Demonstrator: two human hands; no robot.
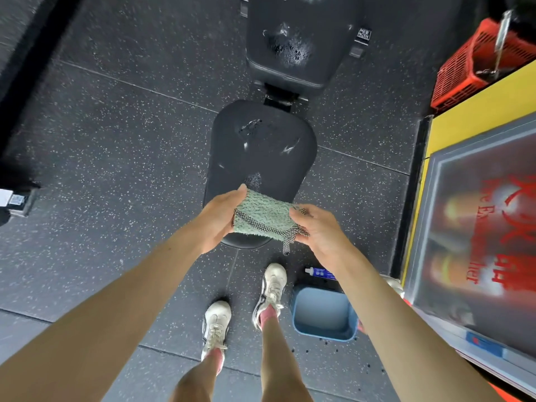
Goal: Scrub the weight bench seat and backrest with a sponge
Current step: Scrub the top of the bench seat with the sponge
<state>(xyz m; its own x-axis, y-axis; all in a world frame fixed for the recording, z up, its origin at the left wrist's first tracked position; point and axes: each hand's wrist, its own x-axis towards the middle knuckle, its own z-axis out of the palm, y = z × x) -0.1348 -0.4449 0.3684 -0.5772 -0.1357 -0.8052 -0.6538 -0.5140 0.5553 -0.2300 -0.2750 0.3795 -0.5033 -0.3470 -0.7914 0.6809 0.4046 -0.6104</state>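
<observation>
Dark rubber floor tiles, speckled with pale flecks, run under everything. Nearest are two white sneakers, and just right of them a blue plastic bin stands on the floor. A small bottle with a white cap lies just beyond the bin. Along the right side is a grey-framed panel with red lettering, edged in yellow, and farther back a red plastic basket.

The sponge is a flat green pad with a nubbly face, crossed by a black-and-white mesh band with a loop dangling at its right end. It is held in the air above the near end of the black seat, which shows wet streaks and small foam patches. Past a gap with the metal hinge, the backrest carries a larger foamy patch.

Both arms reach forward. The left hand has its grip clamped on the sponge's left edge; the right hand pinches the right edge by the mesh.
</observation>
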